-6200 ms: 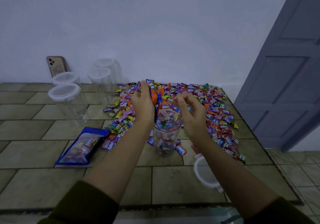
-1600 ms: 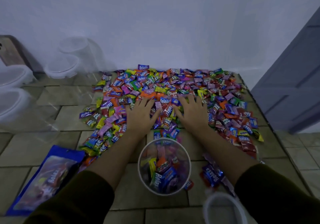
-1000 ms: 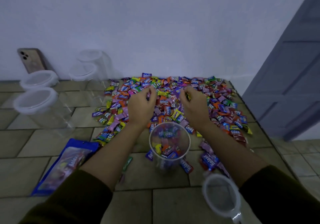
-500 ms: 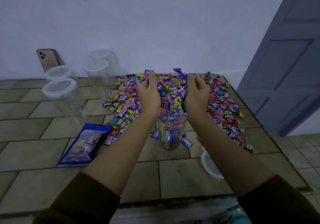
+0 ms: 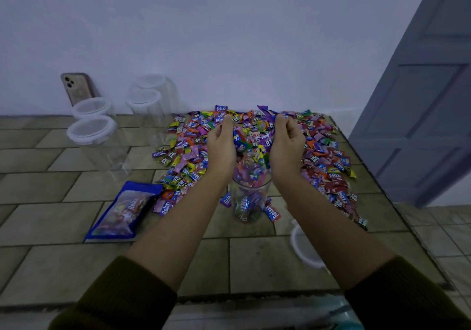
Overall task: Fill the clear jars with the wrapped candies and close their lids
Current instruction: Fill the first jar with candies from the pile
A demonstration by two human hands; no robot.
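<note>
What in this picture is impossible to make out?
Head view, the only one:
- Open jar: its mouth and fill level, hidden by the left hand, right hand and their handful of candies.
- Loose lid: partly behind the right forearm.
- Phone: bottom hidden by lidded jars.
- Blue bag: small print too blurred.

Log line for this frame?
phase: fill | left hand + right hand: cupping candies over jar | jar: partly full | lid: off
</note>
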